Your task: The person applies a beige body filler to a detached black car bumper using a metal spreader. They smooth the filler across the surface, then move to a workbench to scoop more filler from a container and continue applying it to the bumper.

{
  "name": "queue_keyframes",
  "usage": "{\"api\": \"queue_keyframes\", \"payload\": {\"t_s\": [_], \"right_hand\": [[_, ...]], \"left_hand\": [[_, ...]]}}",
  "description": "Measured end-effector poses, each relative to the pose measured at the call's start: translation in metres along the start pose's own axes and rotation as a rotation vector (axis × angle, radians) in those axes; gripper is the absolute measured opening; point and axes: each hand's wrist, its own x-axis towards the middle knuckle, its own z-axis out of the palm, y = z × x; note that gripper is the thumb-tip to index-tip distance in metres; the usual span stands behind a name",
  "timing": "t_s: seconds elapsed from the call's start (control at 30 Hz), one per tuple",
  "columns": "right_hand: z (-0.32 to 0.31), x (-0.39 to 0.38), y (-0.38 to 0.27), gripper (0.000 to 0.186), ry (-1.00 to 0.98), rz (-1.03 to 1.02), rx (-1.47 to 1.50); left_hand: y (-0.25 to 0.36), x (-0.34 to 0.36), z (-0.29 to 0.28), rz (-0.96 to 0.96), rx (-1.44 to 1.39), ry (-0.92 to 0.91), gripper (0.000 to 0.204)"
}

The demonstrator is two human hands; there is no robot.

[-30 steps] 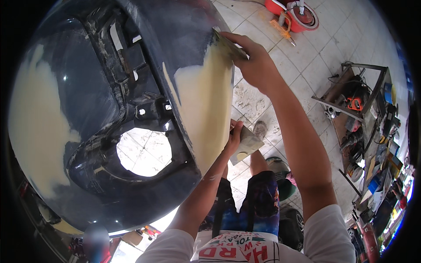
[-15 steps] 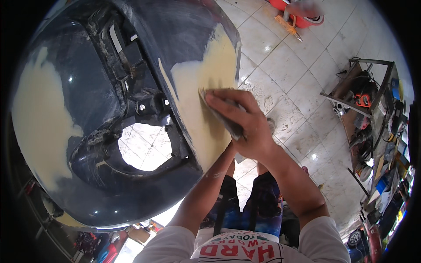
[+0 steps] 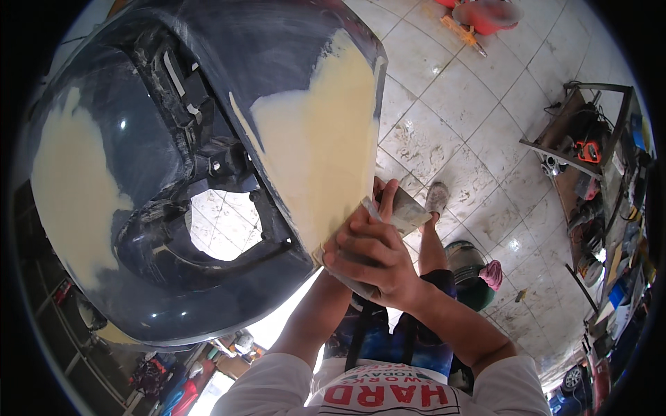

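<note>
A large dark grey car bumper (image 3: 208, 305) fills the left side, with a hole through its lower part. Cream-coloured filler is spread on its right face (image 3: 312, 145), and a second filler patch (image 3: 73, 194) covers its left side. My right hand (image 3: 381, 267) is closed on a thin grey spreader (image 3: 355, 286), at the lower right edge of the filler. Behind it, my left hand (image 3: 379, 187) is mostly hidden; its fingertips show at a flat grey plate (image 3: 411, 210), which it appears to grip from below.
A dark bucket (image 3: 463, 260) with a pink cloth (image 3: 491, 275) stands beside my leg. On the right is a metal-framed rack (image 3: 596, 166) crowded with tools. An orange tool (image 3: 463, 35) lies near a red container (image 3: 489, 15) on the tiled floor (image 3: 479, 125).
My right hand has moved down with the spreader, from the middle of the filler to its lower edge. The grey plate now shows beside it. The filler looks smoother.
</note>
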Motion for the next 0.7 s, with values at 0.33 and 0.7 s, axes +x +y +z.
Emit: {"api": "queue_keyframes", "payload": {"t_s": [0.33,0.7], "right_hand": [[-0.099,0.063,0.043,0.043,0.002,0.27,-0.012],[-0.101,0.224,0.129,0.063,-0.08,0.644,0.025]], "left_hand": [[0.045,0.056,0.031,-0.606,-1.72,0.685,0.023],[0.046,0.065,0.025,-0.675,-1.877,0.799,0.032]]}}
